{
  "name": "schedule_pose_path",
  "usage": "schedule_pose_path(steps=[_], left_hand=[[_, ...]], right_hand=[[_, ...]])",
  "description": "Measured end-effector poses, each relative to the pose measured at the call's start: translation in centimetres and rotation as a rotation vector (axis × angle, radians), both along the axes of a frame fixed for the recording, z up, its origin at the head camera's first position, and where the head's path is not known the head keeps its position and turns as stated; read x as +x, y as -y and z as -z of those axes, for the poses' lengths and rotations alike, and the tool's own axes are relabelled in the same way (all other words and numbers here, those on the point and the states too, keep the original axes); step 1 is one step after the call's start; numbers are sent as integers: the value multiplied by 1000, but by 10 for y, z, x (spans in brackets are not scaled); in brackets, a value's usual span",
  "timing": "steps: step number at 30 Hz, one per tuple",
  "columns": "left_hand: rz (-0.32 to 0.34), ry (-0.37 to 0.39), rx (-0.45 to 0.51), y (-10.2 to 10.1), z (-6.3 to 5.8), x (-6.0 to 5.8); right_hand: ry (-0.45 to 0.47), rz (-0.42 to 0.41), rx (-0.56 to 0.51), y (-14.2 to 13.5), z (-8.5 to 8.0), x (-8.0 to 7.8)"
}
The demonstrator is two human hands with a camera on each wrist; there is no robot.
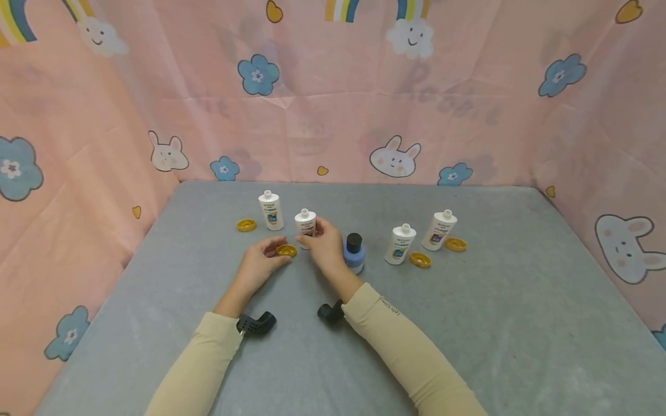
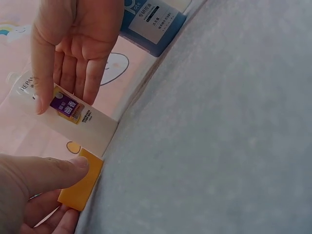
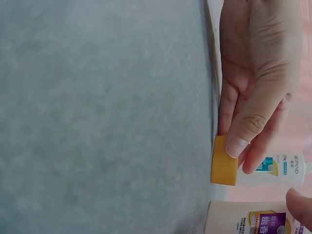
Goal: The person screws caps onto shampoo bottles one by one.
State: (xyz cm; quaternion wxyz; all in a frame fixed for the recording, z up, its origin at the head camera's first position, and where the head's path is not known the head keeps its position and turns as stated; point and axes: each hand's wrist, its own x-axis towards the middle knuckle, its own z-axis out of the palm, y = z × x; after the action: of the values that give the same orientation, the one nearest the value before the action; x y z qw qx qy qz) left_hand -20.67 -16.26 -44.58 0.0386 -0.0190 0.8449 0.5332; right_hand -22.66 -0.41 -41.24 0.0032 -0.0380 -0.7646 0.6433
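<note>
My left hand [image 1: 256, 264] pinches a yellow ring-shaped cap [image 1: 286, 250] at the table surface, thumb on its near side in the left wrist view. Just right of it stands an open-necked white bottle [image 1: 304, 217] with a purple and yellow label [image 2: 67, 105]. My right hand [image 1: 328, 247] grips this bottle between thumb and fingers, covering part of its lower half in the head view. The bottle is upright, its base on the table, close beside the cap. Right of the right hand stands a blue bottle [image 1: 354, 260] with a black top.
Behind the left hand stands another white bottle [image 1: 271, 212] with a yellow cap [image 1: 246, 225] beside it. To the right are two more white bottles, a nearer one [image 1: 400, 245] and a farther one [image 1: 439, 231], each with a yellow cap beside it. A pink printed cloth [image 1: 322, 115] surrounds the grey table [image 1: 494, 335].
</note>
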Motion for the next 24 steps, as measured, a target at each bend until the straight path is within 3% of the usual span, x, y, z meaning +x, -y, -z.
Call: schedule_pose_path(steps=[17, 24], left_hand=[[-47, -14, -23, 0, -2, 1], [-116, 3, 22, 5, -10, 1]], right_hand=[[-49, 40, 35, 1, -1, 5], [-97, -5, -8, -1, -9, 15]])
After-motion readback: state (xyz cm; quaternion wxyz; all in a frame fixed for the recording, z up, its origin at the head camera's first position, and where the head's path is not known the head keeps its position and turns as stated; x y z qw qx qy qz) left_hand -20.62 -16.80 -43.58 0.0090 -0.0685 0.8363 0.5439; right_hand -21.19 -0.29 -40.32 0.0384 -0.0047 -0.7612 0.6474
